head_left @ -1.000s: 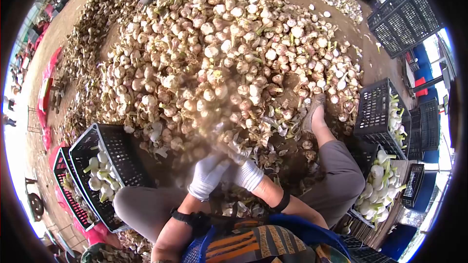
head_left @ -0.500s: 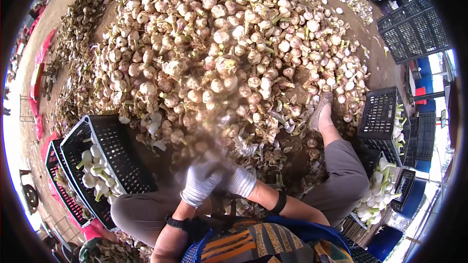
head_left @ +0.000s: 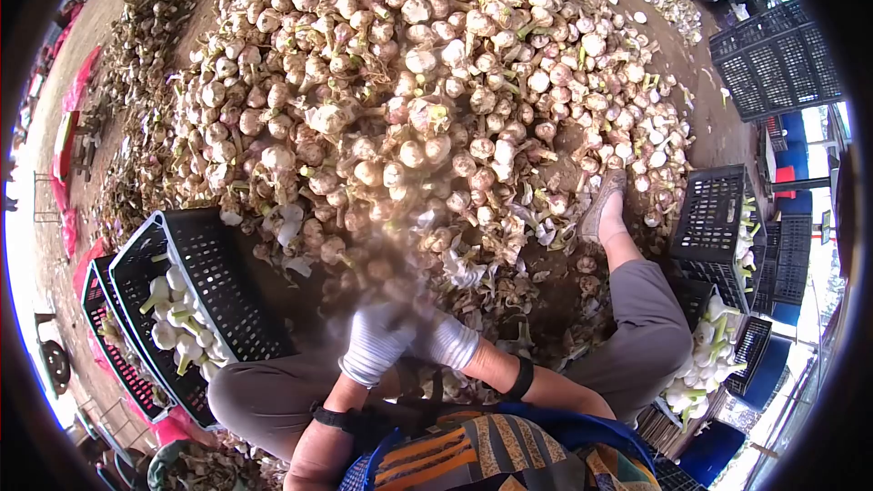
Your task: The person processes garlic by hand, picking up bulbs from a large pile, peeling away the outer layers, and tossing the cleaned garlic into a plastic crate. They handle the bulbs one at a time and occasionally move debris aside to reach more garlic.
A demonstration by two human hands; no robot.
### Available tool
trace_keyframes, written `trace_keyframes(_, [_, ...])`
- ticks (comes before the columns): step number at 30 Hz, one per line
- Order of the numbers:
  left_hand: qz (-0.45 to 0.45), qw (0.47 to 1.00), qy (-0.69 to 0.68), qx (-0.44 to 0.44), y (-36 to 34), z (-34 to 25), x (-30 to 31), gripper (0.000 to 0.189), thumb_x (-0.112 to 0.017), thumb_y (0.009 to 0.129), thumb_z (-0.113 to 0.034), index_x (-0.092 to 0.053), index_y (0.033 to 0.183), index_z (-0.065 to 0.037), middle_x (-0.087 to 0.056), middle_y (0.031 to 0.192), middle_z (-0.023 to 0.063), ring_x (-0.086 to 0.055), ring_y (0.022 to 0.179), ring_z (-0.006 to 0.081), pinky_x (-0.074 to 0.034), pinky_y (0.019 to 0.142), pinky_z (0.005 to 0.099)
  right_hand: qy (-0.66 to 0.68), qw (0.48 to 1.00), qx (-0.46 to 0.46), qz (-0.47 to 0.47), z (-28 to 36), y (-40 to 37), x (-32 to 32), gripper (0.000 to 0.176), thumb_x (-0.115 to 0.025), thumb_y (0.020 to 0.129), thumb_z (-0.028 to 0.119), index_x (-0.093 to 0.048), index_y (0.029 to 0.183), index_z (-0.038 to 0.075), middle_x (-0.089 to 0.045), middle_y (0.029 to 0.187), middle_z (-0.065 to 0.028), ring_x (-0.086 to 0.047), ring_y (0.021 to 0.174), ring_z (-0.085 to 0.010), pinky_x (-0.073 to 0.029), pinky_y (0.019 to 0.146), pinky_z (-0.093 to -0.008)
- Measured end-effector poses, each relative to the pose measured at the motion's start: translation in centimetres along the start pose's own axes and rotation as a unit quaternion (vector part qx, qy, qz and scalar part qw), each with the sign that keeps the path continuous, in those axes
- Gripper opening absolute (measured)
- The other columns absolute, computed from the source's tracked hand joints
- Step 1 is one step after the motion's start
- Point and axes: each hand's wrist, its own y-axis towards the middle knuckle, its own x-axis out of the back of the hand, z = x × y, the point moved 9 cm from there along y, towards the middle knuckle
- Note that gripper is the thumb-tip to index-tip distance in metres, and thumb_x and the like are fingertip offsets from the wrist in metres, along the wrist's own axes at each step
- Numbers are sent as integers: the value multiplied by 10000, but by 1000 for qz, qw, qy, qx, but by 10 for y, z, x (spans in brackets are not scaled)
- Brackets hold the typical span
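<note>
Your white-gloved left hand (head_left: pixel 376 343) and right hand (head_left: pixel 447 341) sit side by side, low between your bent knees (head_left: pixel 241 397), with both forearms (head_left: pixel 314 456) angling inward and forward. A blur hides the fingertips, so you cannot tell whether either grip is wide, narrow or holding something. The heap of garlic bulbs (head_left: pixel 412 154) spreads over the ground (head_left: pixel 726 138) just beyond both hands, with loose skins (head_left: pixel 466 269) near your right grip. Stemmed white bulbs (head_left: pixel 185 333) lie in a black crate (head_left: pixel 227 286) left of your left hand.
</note>
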Motion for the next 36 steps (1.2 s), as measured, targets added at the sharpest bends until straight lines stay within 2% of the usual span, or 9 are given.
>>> trace_keyframes(4, [-8,1000,29,-6,1,-2,1,166,-597,709,-21,-647,863,19,-612,667,123,-575,598,130,-470,570,282,187,981,-45,0,1,-6,-9,651,-616,836,361,-354,1393,147,-382,1384,-35,-355,1243,-190,-245,1077,-364])
trace_keyframes(7, [-67,985,138,-75,0,-11,8,115,-619,701,-88,-647,787,-17,-617,677,143,-610,581,255,-480,555,328,-193,972,72,-109,52,-1,5,695,-647,818,338,-341,1385,78,-282,1465,-104,-368,1267,-224,-304,1057,-367])
trace_keyframes(10, [-22,950,311,-10,2,17,-2,199,-654,698,-292,-668,766,-106,-620,659,108,-605,580,304,-489,555,390,-114,956,126,-240,96,1,65,657,-705,783,182,-384,1341,54,-450,1273,-121,-497,1084,-196,-445,884,-302])
trace_keyframes(16, [-85,916,375,-111,4,-29,8,280,-679,692,-248,-664,932,-104,-633,955,132,-611,842,313,-496,701,376,-652,591,231,-414,134,36,164,816,-723,630,6,-342,1351,29,-555,1126,-125,-538,941,-192,-455,848,-286])
trace_keyframes(19, [-33,968,244,-54,9,-5,-3,339,-682,687,-180,-643,1011,-86,-594,1078,144,-574,964,328,-482,788,376,-466,740,112,-472,126,24,170,870,-760,590,30,-337,1349,16,-532,1178,-143,-523,1012,-220,-430,899,-299])
trace_keyframes(22, [-27,985,166,-45,12,-3,-4,335,-668,694,-125,-636,1023,-72,-608,1039,151,-592,930,329,-483,796,367,-632,669,-1,-391,102,8,154,669,-703,696,177,-436,1300,72,-560,1197,-165,-555,1061,-301,-442,904,-328])
trace_keyframes(25, [-35,989,138,-29,12,20,-5,333,-665,694,-95,-630,1024,-62,-615,1010,165,-604,906,331,-483,786,360,-872,456,-130,-119,34,2,140,383,-543,766,183,-569,1146,143,-589,1145,-132,-556,1065,-315,-434,914,-381])
trace_keyframes(28, [23,989,141,-36,12,11,-12,378,-697,669,-135,-622,1029,-45,-621,978,172,-612,885,329,-485,790,354,-859,455,-232,-27,10,-26,130,343,-533,764,171,-586,1102,172,-605,1084,-117,-564,1041,-306,-444,886,-410])
trace_keyframes(36, [24,999,15,-34,12,-21,-19,647,-757,642,-205,-504,1219,-55,-616,1020,151,-612,944,263,-493,833,336,-847,502,139,-105,117,-49,-24,426,-625,694,105,-577,1115,143,-604,1063,-111,-611,878,-314,-509,734,-400])
